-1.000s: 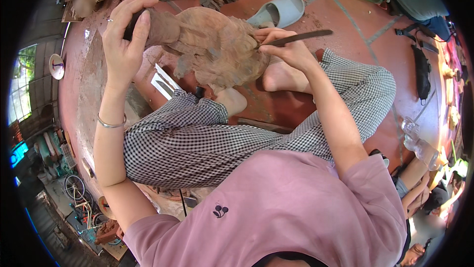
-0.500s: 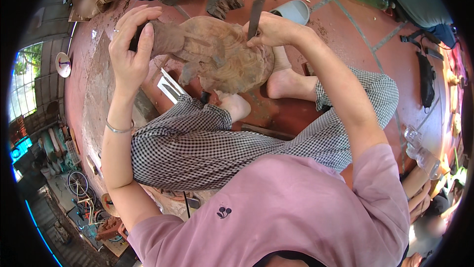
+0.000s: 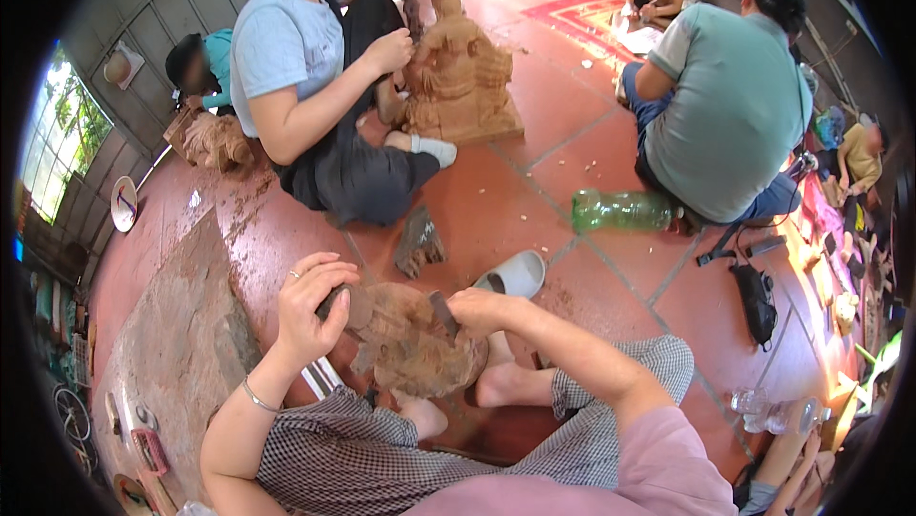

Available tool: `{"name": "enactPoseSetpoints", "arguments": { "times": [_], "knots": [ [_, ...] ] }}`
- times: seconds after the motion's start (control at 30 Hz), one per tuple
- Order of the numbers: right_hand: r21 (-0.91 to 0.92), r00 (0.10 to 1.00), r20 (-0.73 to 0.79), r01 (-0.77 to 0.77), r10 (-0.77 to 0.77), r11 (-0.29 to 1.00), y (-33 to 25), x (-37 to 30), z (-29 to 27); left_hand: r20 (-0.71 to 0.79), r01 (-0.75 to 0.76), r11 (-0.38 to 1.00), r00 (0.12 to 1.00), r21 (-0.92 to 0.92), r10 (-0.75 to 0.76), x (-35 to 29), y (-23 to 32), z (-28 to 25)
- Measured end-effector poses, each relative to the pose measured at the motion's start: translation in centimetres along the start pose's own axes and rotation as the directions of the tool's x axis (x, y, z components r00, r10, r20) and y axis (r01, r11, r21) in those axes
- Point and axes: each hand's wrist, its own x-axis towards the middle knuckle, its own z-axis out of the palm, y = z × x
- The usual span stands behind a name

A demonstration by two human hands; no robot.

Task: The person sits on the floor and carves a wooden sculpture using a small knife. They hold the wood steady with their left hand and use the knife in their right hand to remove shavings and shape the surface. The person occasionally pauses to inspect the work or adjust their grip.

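Observation:
A brown wood carving (image 3: pixel 426 363) with a rounded body and a narrower end stands between my bare feet. My left hand (image 3: pixel 313 311) is closed round its narrow end, where a dark patch shows between thumb and fingers. My right hand (image 3: pixel 485 311) is closed on a flat dark strip-like tool (image 3: pixel 442 315), which slants up to the left against the carving's upper right side. Whether the tool has a cutting edge cannot be made out.
Beyond the carving lie a dark wood chunk (image 3: pixel 420 241), a grey slipper (image 3: pixel 520 274) and a green plastic bottle (image 3: pixel 620 210). A large stone slab (image 3: pixel 176 339) is at left. Ahead, a person in light blue sits by a tall wooden statue (image 3: pixel 463 86); another in grey-green sits right.
The view has tilted up, bringing other people and the statue into sight and shifting my hands lower in the picture. Both hands keep their holds on the carving and the strip-like tool.

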Motion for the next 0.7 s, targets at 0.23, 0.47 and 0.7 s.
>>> {"name": "enactPoseSetpoints", "arguments": {
  "times": [0.23,0.47,0.7],
  "knots": [
    [-0.121,0.979,0.112,-0.155,0.169,0.980,-1.0,1.1,-1.1,-0.006,-0.030,1.000,1.000,0.004,0.030,0.7,0.0,0.3],
    [-0.150,0.973,0.103,-0.193,0.209,0.970,-2.0,1.7,-1.8,-0.064,-0.051,0.998,0.997,0.026,0.053,0.2,-0.4,0.4],
    [-0.206,0.975,0.105,-0.173,0.198,0.963,-1.9,1.9,-1.0,-0.070,-0.049,0.999,0.996,0.024,0.051,-0.1,-0.6,0.5]
  ]
}}
